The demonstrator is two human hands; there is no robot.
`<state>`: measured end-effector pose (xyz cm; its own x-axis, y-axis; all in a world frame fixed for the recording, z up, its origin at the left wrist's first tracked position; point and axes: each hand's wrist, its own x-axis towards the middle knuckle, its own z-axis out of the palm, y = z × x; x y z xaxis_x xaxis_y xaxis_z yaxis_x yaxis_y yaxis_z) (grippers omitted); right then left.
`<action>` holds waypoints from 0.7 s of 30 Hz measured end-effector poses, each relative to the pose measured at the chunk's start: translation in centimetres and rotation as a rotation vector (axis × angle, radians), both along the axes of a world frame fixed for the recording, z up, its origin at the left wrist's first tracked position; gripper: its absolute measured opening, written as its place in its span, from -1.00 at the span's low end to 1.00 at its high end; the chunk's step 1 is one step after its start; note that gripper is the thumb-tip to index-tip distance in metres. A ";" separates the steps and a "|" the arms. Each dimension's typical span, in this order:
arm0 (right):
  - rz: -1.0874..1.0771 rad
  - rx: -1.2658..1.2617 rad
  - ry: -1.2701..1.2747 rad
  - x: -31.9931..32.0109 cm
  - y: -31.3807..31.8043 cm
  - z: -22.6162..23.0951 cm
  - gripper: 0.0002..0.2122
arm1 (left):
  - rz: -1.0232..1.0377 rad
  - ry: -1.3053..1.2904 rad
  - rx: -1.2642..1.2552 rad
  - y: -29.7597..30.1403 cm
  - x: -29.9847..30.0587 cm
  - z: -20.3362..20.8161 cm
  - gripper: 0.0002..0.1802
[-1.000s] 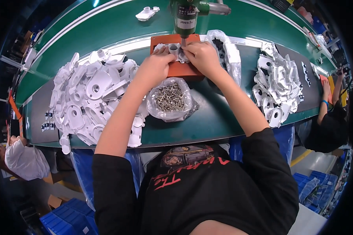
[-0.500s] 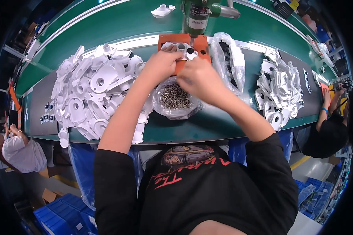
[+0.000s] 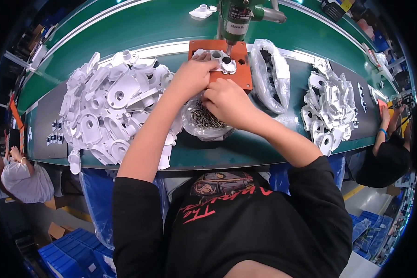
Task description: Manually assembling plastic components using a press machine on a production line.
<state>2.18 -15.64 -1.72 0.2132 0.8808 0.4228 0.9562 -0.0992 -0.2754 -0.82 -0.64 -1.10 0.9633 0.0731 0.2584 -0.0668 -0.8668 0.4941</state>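
My left hand (image 3: pixel 192 78) is closed on a white plastic part (image 3: pixel 228 69) with a round tube and a black round insert. That part lies on an orange block (image 3: pixel 243 53), below the bit of a green drill-like machine (image 3: pixel 236 24). Nearer to me, my right hand (image 3: pixel 230 103) is over the edge of a plastic-lined bowl of screws (image 3: pixel 203 116). Its fingers are curled together, and whatever they may hold is too small or hidden to make out.
A large heap of white plastic parts (image 3: pixel 118 95) spreads on the left, a smaller heap (image 3: pixel 329 106) on the right. Right of the block lies a clear bag (image 3: pixel 282 76) of black pieces. One white part (image 3: pixel 202 12) sits at the back. Other people work at both sides.
My right hand has drawn back from the white part toward the screw bowl, uncovering the part's right end. My left hand stays on the part.
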 end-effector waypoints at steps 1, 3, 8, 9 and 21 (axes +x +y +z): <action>-0.002 -0.001 0.000 0.5 -0.2 0.3 -0.90 | 0.000 0.021 0.006 -0.1 0.0 0.2 -0.77; 0.130 0.033 0.415 1.7 -0.7 1.7 -0.90 | 0.003 0.040 0.011 -0.1 0.1 0.1 -0.77; -0.139 -0.063 0.834 6.9 -2.1 3.5 -0.84 | -0.008 -0.037 0.022 0.5 -0.1 -1.1 -0.75; -0.202 -0.033 0.826 8.4 -2.3 2.6 -0.83 | -0.016 -0.037 0.019 0.3 0.1 -1.1 -0.75; -0.253 0.079 0.788 11.0 0.7 0.6 -0.80 | -0.031 -0.171 0.057 0.2 0.0 -1.6 -0.74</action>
